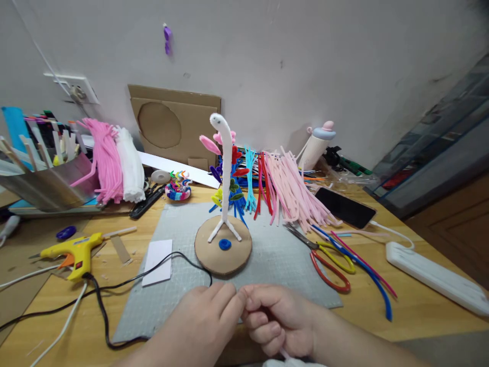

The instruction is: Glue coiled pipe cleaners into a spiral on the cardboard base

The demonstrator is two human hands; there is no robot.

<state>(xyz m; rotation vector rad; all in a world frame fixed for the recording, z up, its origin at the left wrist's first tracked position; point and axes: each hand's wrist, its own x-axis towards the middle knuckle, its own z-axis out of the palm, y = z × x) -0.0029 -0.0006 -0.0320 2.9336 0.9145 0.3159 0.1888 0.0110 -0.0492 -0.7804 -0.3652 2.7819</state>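
My left hand and my right hand meet at the near edge of the grey cutting mat, both closed, fingertips pinched together. What lies between the fingertips is hidden. Below my right hand a short bit of pale pink pipe cleaner pokes out of the curled fingers. Just beyond my hands rests a round cardboard base with a small blue coil on it. From this base rises a white pipe-cleaner stem, forked at its foot and bent over at the top, with colourful leaf-like loops around it.
At left lie a yellow glue gun, its cables and a white card. Orange-and-yellow scissors, blue pipe cleaners, a phone and a white power strip lie right. Pink pipe cleaners are behind.
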